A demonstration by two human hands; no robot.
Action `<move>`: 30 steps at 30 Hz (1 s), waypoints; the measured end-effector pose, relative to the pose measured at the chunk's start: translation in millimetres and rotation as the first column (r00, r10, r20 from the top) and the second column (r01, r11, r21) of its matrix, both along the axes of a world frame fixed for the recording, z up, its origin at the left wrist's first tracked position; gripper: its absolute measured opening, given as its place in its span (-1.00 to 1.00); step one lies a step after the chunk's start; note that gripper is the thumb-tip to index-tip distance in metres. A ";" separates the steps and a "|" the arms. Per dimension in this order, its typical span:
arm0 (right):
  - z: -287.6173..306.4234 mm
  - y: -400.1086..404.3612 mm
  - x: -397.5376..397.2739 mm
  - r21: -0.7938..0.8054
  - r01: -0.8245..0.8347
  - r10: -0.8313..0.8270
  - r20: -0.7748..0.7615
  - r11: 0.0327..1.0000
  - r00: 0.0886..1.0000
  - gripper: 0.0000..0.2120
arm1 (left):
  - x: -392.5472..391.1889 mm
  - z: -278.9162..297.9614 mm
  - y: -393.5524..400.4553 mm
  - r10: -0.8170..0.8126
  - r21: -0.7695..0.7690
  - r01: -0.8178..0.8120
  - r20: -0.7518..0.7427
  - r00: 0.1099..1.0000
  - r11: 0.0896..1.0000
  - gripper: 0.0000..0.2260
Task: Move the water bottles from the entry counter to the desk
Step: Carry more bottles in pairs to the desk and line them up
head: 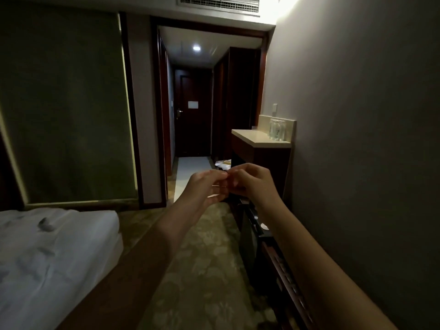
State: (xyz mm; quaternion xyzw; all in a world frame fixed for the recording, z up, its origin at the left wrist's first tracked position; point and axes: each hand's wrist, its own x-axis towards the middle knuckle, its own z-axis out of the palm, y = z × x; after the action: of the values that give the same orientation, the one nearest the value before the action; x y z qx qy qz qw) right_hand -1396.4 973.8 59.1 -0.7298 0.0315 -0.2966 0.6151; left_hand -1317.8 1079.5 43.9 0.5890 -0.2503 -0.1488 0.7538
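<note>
Clear water bottles stand upright at the back right of the pale entry counter, against the right wall. Both my arms reach forward in mid-air, well short of the counter. My left hand and my right hand meet fingertip to fingertip, fingers curled. I see nothing held in either hand. A thin ring shows on a finger of the left hand. The dark desk edge runs along the right wall below my right forearm.
A white bed fills the lower left. Patterned carpet leads between bed and desk to a dark hallway with a closed door. Something white and yellow lies low beside the counter.
</note>
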 end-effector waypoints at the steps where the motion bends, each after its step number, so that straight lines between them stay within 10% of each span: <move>1: 2.0 -10.1 18.3 0.002 0.002 -0.002 0.002 1.000 1.000 -0.85 | 19.1 1.4 -10.4 -0.007 -0.013 0.007 0.004 1.000 1.000 -0.88; 30: -12.2 -307.6 593.3 -0.043 0.143 -0.142 0.019 0.989 0.990 -0.88 | 603.0 -3.0 -302.5 -0.159 -0.021 0.161 0.080 0.984 0.987 -0.89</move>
State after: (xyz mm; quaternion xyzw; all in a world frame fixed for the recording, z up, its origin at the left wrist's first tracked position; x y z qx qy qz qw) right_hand -803.1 666.1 46.9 -0.7367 0.0721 -0.3463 0.5764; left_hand -714.8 777.0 40.9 0.5620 -0.3280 -0.1825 0.7370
